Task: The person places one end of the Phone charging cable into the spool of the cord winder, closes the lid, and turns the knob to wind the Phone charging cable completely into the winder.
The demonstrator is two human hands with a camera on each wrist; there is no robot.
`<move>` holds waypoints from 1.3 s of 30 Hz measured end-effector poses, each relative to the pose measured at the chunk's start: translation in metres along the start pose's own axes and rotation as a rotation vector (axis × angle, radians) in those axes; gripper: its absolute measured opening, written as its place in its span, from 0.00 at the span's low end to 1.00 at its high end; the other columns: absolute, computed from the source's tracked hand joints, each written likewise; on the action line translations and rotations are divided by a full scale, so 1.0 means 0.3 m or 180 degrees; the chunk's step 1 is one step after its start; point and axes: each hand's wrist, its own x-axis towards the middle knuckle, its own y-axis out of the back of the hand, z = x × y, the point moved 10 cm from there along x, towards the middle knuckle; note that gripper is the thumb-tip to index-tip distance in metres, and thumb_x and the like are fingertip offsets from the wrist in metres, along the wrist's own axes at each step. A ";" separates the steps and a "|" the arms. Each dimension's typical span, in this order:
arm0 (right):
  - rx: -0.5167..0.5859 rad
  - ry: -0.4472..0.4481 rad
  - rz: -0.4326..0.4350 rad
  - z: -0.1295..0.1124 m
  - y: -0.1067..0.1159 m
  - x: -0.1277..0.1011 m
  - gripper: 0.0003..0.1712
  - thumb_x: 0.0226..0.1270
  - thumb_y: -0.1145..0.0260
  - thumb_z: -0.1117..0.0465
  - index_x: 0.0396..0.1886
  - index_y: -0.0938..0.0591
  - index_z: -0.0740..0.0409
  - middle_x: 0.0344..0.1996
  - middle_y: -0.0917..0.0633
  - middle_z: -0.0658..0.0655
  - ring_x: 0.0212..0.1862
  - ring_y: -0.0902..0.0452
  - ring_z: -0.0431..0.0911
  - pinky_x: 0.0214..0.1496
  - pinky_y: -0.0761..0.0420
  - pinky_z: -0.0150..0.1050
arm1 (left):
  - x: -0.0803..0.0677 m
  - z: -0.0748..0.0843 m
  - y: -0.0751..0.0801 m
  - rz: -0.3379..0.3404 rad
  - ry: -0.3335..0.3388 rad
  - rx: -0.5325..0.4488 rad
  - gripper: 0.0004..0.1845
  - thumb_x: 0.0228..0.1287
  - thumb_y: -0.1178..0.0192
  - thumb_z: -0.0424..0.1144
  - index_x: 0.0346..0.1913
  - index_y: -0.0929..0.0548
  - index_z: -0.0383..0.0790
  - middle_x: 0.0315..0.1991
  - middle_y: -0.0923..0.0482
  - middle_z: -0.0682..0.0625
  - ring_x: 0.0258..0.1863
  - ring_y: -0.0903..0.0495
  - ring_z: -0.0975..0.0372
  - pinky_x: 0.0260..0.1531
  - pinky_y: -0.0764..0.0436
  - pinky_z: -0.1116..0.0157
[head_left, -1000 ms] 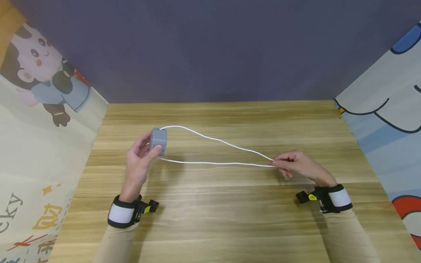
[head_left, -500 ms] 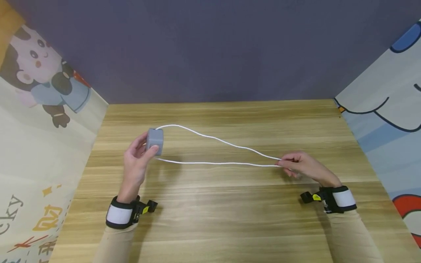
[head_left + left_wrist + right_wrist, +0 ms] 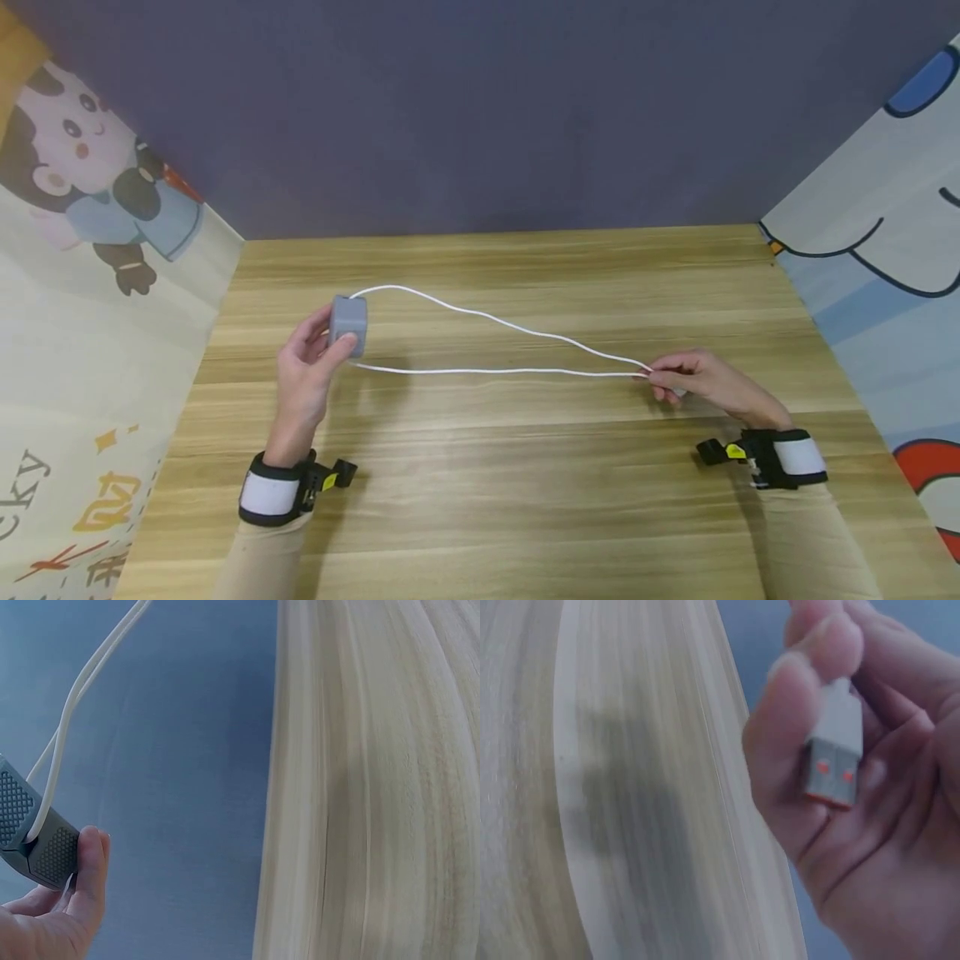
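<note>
My left hand (image 3: 303, 375) holds a small grey cable reel box (image 3: 348, 324) above the wooden table (image 3: 480, 500), thumb on its front. In the left wrist view the grey box (image 3: 34, 840) has textured sides and my thumb presses its corner. Two strands of white cable (image 3: 495, 346) run from the box to my right hand (image 3: 693, 382), which pinches both ends. In the right wrist view my right hand (image 3: 870, 787) grips a white USB plug (image 3: 832, 746) with an orange insert, its metal end pointing down.
A dark purple wall (image 3: 480, 117) backs the table. Cartoon-printed panels stand at the left (image 3: 90, 275) and right (image 3: 877, 250) sides. Black and white wrist bands (image 3: 273, 492) sit on both forearms.
My right hand has moved to the right, drawing the white cable further out. My left hand and the grey box have shifted slightly left.
</note>
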 end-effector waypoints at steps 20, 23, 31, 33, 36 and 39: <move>-0.0015 -0.0338 0.0566 0.044 0.073 -0.032 0.21 0.79 0.38 0.61 0.60 0.20 0.75 0.44 0.09 0.61 0.42 0.13 0.44 0.44 0.13 0.36 | -0.010 -0.023 0.019 -0.0065 0.0269 0.0215 0.28 0.70 0.39 0.27 0.72 0.29 0.30 0.58 0.22 0.51 0.55 0.20 0.62 0.54 0.19 0.74; -0.0047 -0.0357 0.0515 0.051 0.071 -0.030 0.23 0.80 0.39 0.59 0.62 0.20 0.74 0.45 0.10 0.62 0.41 0.13 0.46 0.44 0.13 0.36 | -0.010 -0.026 0.022 -0.0054 0.0284 0.0216 0.28 0.71 0.39 0.28 0.72 0.29 0.30 0.58 0.22 0.52 0.56 0.20 0.62 0.54 0.19 0.74; -0.0032 -0.0470 0.0619 0.061 0.081 -0.031 0.25 0.79 0.38 0.57 0.63 0.21 0.74 0.44 0.10 0.62 0.42 0.13 0.46 0.45 0.12 0.38 | -0.007 -0.024 0.023 -0.0020 0.0310 0.0214 0.28 0.71 0.38 0.29 0.72 0.30 0.30 0.59 0.23 0.50 0.56 0.20 0.61 0.55 0.20 0.74; -0.0031 -0.0448 0.0623 0.057 0.083 -0.031 0.25 0.79 0.38 0.57 0.63 0.21 0.74 0.44 0.10 0.63 0.41 0.13 0.45 0.44 0.12 0.39 | -0.008 -0.022 0.021 -0.0017 0.0301 0.0189 0.28 0.71 0.38 0.29 0.72 0.30 0.30 0.59 0.23 0.50 0.56 0.20 0.61 0.54 0.20 0.74; -0.0028 -0.0435 0.0625 0.054 0.086 -0.031 0.25 0.79 0.38 0.58 0.63 0.22 0.75 0.43 0.09 0.62 0.41 0.12 0.44 0.44 0.12 0.39 | -0.010 -0.020 0.021 -0.0016 0.0297 0.0189 0.28 0.71 0.38 0.29 0.72 0.30 0.30 0.59 0.23 0.51 0.56 0.20 0.62 0.54 0.20 0.74; -0.0015 -0.0455 0.0631 0.056 0.088 -0.032 0.25 0.79 0.37 0.58 0.63 0.21 0.75 0.43 0.09 0.61 0.41 0.12 0.44 0.44 0.12 0.39 | -0.010 -0.020 0.020 -0.0013 0.0299 0.0177 0.28 0.71 0.38 0.29 0.72 0.30 0.30 0.59 0.23 0.51 0.56 0.20 0.61 0.54 0.20 0.74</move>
